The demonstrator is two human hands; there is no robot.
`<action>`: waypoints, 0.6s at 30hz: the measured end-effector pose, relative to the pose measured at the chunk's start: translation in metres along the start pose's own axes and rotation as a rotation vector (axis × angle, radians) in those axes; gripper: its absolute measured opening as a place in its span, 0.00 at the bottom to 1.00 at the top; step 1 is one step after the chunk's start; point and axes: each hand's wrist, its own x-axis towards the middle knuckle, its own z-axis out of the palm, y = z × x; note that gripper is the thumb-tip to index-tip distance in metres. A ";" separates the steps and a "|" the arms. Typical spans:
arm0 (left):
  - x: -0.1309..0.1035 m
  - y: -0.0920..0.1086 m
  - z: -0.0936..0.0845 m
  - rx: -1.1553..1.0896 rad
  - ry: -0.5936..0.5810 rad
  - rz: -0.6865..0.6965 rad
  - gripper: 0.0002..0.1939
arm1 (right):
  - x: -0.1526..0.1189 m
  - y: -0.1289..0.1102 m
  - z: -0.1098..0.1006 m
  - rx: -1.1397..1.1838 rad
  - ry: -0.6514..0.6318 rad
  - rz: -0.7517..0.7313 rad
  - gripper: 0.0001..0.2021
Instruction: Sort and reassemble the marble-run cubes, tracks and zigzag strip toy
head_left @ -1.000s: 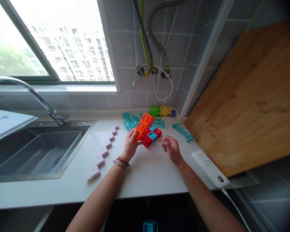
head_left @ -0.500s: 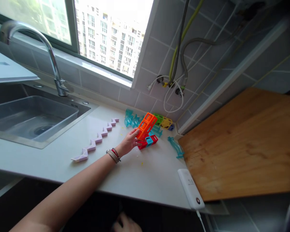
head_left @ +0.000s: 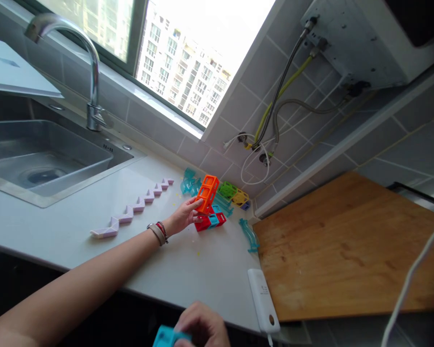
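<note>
My left hand (head_left: 185,216) is closed around the edge of an orange hollow toy block (head_left: 207,193), which is tilted above the counter. Right behind and below it are red and light-blue hollow blocks (head_left: 213,220) joined together; whether my left fingers also touch these I cannot tell. Low in the view, at the counter's front edge, my right hand (head_left: 204,325) grips a light-blue block (head_left: 169,336), partly cut off by the frame. Clear teal track pieces (head_left: 190,183) lie behind the orange block, beside green (head_left: 228,190) and yellow blocks (head_left: 240,198).
A lilac zigzag folding toy (head_left: 132,211) lies on the white counter (head_left: 130,262), left of my forearm. Further left is a sink (head_left: 54,193) with a faucet (head_left: 94,86). A curved teal piece (head_left: 249,236), a white device (head_left: 263,299) and a wooden board (head_left: 340,260) are at the right.
My right hand has come up from below the counter edge, now with a light-blue block in it. My left hand still holds the orange block. The camera view has shifted and tilted.
</note>
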 end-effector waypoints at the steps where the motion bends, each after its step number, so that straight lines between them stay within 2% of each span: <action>1: 0.000 0.000 0.000 0.005 -0.008 0.001 0.25 | 0.008 -0.011 -0.013 -0.017 0.164 -0.002 0.19; 4: 0.000 -0.002 0.000 0.041 -0.023 0.015 0.25 | 0.031 -0.027 -0.049 -0.113 0.401 0.149 0.17; 6: 0.000 -0.004 0.001 0.087 -0.024 0.018 0.26 | 0.043 -0.026 -0.066 -0.145 0.461 0.195 0.19; 10: -0.003 -0.007 0.006 0.176 -0.049 -0.023 0.29 | 0.064 -0.014 -0.083 -0.212 0.474 0.218 0.21; 14: -0.004 -0.010 0.012 0.263 -0.068 -0.014 0.27 | 0.091 -0.003 -0.089 -0.233 0.472 0.205 0.22; 18: -0.003 -0.013 0.014 0.341 -0.060 0.032 0.25 | 0.118 0.012 -0.092 -0.145 0.496 0.186 0.25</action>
